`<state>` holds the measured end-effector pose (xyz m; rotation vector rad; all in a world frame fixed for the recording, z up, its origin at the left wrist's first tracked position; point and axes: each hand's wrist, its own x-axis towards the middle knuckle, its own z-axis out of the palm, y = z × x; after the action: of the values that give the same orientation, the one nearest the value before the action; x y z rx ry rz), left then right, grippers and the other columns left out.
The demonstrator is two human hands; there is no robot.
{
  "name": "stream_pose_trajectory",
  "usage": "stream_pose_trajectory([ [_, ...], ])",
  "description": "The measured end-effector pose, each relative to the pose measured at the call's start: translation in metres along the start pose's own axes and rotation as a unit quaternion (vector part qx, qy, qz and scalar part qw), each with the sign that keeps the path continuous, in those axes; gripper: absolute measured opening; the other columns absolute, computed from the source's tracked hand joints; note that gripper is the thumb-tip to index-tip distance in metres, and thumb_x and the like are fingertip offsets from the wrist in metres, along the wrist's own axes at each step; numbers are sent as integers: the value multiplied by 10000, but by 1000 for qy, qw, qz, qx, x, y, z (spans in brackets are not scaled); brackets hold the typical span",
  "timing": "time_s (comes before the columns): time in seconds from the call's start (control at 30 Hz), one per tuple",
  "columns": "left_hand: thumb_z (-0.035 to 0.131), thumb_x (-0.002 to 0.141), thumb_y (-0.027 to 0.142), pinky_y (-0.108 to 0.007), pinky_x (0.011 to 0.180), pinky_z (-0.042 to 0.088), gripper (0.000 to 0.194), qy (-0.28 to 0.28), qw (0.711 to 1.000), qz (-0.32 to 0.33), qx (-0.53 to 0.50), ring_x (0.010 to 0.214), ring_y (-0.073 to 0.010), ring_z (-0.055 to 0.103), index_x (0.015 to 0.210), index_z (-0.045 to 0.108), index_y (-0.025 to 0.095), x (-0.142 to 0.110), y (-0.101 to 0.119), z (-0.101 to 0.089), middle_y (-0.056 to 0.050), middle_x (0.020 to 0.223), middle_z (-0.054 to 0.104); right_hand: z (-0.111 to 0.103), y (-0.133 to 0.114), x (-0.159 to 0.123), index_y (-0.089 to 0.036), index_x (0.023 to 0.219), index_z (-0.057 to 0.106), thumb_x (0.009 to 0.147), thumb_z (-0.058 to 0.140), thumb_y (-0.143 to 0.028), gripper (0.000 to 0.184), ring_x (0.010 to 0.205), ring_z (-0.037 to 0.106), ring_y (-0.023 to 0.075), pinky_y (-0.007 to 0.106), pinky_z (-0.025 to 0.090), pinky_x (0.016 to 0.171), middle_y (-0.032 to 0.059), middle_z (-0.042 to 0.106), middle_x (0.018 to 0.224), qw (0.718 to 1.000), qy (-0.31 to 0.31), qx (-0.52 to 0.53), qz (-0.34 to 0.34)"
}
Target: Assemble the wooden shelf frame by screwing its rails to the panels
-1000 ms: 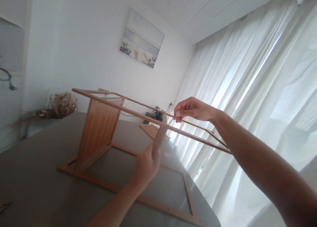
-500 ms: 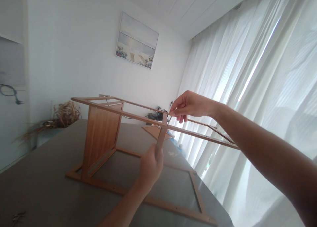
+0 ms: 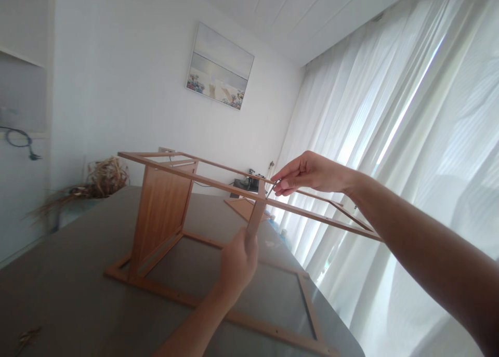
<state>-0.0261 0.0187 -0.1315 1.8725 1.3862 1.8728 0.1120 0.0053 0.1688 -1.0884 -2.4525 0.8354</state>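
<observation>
A wooden rack frame [image 3: 222, 182] lies on its side on the table, with a slatted wooden panel [image 3: 161, 206] joining its upper and lower sides at the left. My left hand [image 3: 238, 261] is wrapped round a flat wooden board [image 3: 256, 217] that stands between the two sides, its top end at the upper rail. Over that rail, my right hand [image 3: 298, 175] pinches a thin metal rod, which looks like an Allen key [image 3: 270, 190]. Its lower tip meets the rail near the board's top; the exact contact is too small to make out.
Small metal fittings [image 3: 29, 338] lie on the grey table [image 3: 78, 294] at near left. Another wooden panel [image 3: 244, 208] rests at the table's far side. Dried plants [image 3: 109, 175] stand beyond the left edge, and white curtains [image 3: 390, 139] hang along the right.
My right hand has shifted slightly right and turned, and its fingers now show the thin metal rod more plainly. My left hand keeps its hold on the board. The view has shifted slightly.
</observation>
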Motion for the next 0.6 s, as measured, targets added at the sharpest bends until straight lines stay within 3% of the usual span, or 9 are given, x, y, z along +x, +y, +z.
stream_pose_trajectory([
  [0.27,487,1010,314,-277,633,365,172,-3,1000,-1,-3,711,-212,674,921,594,215,-1,0,0,-24,724,656,3,0,15,-219,848,851,751,873,-500,298,741,757,207,312,650,685,46,794,780,994,63,-89,-27],
  [0.6,489,1005,302,-279,618,355,158,-8,1000,1,-2,689,-208,663,927,599,220,0,1,-2,-24,718,656,13,6,21,-195,879,840,702,919,-512,372,615,739,197,296,651,547,67,771,714,994,105,-18,-10],
])
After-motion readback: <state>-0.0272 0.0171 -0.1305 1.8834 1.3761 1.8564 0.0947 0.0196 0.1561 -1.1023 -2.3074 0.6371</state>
